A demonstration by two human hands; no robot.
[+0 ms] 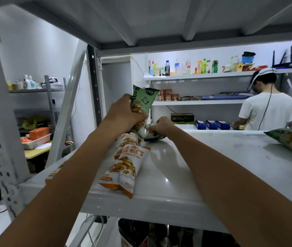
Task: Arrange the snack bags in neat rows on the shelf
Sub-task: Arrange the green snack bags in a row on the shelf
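1. The white shelf (pixel 212 166) is carrying only a few bags, and no neat row is showing on it yet. The task is therefore seeming to be at an early stage, with most of the arranging not yet done.
2. The orange snack bag (pixel 125 168) is lying flat on the shelf, its near end reaching the front edge; it is serving here as the landmark. Its print is showing large Chinese characters and the Latin letters "ROUTON", a first letter probably being hidden by a fold.
3. A loose green bag (pixel 291 139) is lying far to the right of the orange snack bag, well apart from it, and is waiting to be brought into line.
4. A second orange bag (pixel 51 177) is peeking out just left of the orange snack bag, mostly hidden behind the left forearm.
5. The green snack bag (pixel 142 104) is being held upright above the far end of the orange snack bag. It is showing a cartoon face and Chinese characters, too small for reading with certainty.
6. The left hand (pixel 123 113) is gripping this green snack bag by its side, fingers curled round it.
7. The right hand (pixel 161 125), just right of the far end of the orange snack bag, is pinching a dark packet with curled fingers.
8. The dark packet (pixel 155 138) is resting on the shelf under that hand; its label is not showing clearly enough to read.
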